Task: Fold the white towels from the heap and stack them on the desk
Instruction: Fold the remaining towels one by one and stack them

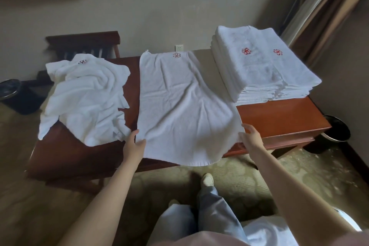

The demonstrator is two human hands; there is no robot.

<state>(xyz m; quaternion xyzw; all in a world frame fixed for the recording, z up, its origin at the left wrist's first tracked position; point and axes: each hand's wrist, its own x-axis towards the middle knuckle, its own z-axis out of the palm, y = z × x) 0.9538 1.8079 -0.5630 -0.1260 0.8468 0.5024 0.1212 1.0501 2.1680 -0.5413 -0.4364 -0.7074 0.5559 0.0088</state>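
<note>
Spread at desk [279, 118] centre: towel [179, 106], near end over front edge. Side edges pinched by left hand [135, 144], right hand [250, 138]. At left end: heap [85, 98]; right rear corner: folded stack [263, 66].

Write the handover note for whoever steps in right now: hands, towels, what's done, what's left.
Left hand: grips the near left edge of the spread towel.
Right hand: grips its near right edge.
Spread towel: lies flat and unfolded on the middle of the desk, with its near end hanging over the front edge.
Heap: crumpled towels at the left end of the desk.
Stack: folded towels at the right end.
Done: several towels folded and stacked.
Left: fold the spread towel, put it on the stack, then work through the heap.
</note>
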